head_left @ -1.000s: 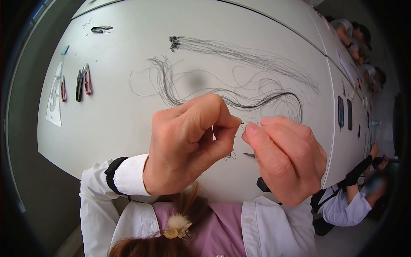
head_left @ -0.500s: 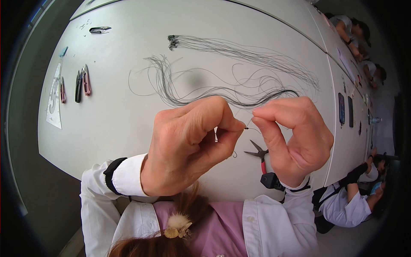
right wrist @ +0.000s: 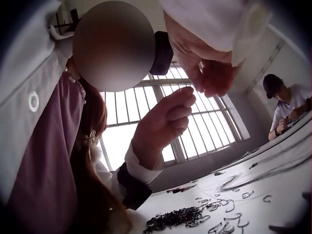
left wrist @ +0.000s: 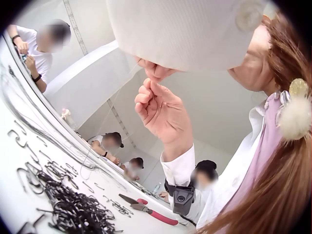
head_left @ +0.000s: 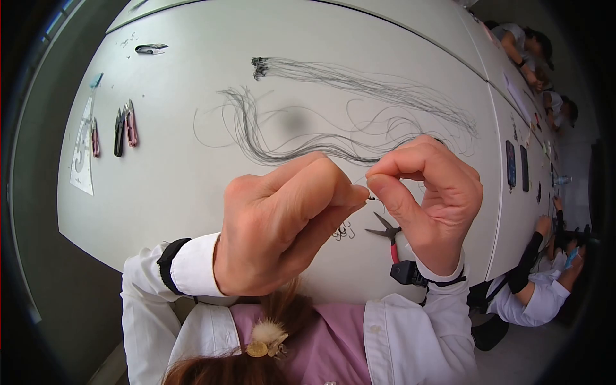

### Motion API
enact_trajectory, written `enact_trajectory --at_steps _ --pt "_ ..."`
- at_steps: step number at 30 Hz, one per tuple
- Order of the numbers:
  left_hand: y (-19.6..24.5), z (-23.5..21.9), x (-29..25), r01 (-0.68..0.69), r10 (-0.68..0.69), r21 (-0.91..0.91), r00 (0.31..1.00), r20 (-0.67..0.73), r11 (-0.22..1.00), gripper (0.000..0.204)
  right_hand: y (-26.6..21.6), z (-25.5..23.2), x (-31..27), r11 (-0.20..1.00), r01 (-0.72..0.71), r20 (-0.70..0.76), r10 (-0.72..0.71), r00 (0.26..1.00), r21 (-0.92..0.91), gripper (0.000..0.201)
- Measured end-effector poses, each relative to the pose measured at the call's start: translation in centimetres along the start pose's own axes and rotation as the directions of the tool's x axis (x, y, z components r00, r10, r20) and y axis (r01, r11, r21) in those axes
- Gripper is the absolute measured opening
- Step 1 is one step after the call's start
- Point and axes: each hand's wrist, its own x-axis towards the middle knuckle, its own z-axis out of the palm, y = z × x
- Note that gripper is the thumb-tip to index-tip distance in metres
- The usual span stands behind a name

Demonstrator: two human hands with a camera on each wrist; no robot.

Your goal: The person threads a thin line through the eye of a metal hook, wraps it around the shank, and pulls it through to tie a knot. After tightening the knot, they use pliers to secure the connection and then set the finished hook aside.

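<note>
My left hand [head_left: 289, 224] pinches a small dark fish hook [head_left: 372, 198] between thumb and forefinger; only its black tip end shows, the rest hidden by the fingers. Thumb and forefinger of my right hand [head_left: 433, 199] meet just beside it, pinching a thin fishing line that is barely visible. In the right wrist view, the fingertips of both hands come close together above the table. Below the hands lie loose hooks [head_left: 343, 231], seen as a black pile [left wrist: 78, 207] in the left wrist view. Red-handled pliers [head_left: 389, 233] lie by the right wrist.
A wavy bundle of dark line [head_left: 289, 153] lies beyond the hands, and a second bundle [head_left: 346, 74] with hooks at its left end lies farther back. Thread snips [head_left: 119, 131] and a clear set square [head_left: 82, 154] are at the left. Other people [head_left: 526, 45] sit at the right.
My right hand first rose and swung away from the left hand, uncovering the pliers. Since then its pinched fingertips have come in beside the left fingertips. The left hand has barely shifted.
</note>
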Motion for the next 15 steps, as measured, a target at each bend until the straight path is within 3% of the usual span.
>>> enact_trajectory --at_steps 1,2,4,8,10,11,13,14,15 --pt "0.0 0.0 0.0 -0.014 0.014 0.015 1.0 0.004 1.0 0.01 0.2 0.1 0.0 0.992 -0.056 0.015 0.055 0.998 0.114 0.009" --pt "0.0 -0.1 -0.1 -0.029 0.029 0.03 1.0 0.008 0.999 0.011 0.3 0.3 -0.1 0.992 -0.054 0.014 0.053 0.999 0.113 0.009" --pt "0.4 0.1 -0.5 -0.001 0.001 -0.005 1.0 -0.01 1.0 0.011 0.0 0.6 -0.5 0.89 -0.245 0.095 0.226 0.97 0.386 0.007" --pt "0.5 -0.1 -0.4 -0.008 0.008 -0.009 0.998 -0.057 1.0 0.013 -0.3 1.1 -0.8 0.818 -0.313 0.115 0.295 0.948 0.482 0.007" --pt "0.4 0.1 -0.4 0.004 -0.005 -0.007 0.997 -0.078 1.0 0.013 -0.3 1.1 -0.9 0.971 -0.075 0.064 0.062 0.996 0.226 0.008" --pt "0.3 0.2 -0.5 0.015 -0.015 -0.004 0.995 -0.098 1.0 0.014 -0.5 1.1 -1.0 0.971 -0.075 0.066 0.062 0.996 0.226 0.008" --pt "-0.2 0.3 -0.3 -0.007 0.007 0.004 0.992 -0.122 1.0 0.015 -0.9 1.2 -0.8 0.994 0.077 0.003 -0.077 0.997 -0.073 0.012" --pt "-0.3 0.4 -0.2 -0.02 0.02 0.006 0.99 -0.138 1.0 0.015 -0.9 1.4 -1.0 0.995 0.075 0.005 -0.075 0.997 -0.072 0.012" --pt "-0.3 0.4 -0.2 -0.019 0.02 0.006 0.99 -0.14 1.0 0.015 -0.7 1.7 -1.3 0.953 0.204 -0.022 -0.215 0.976 -0.223 0.014"
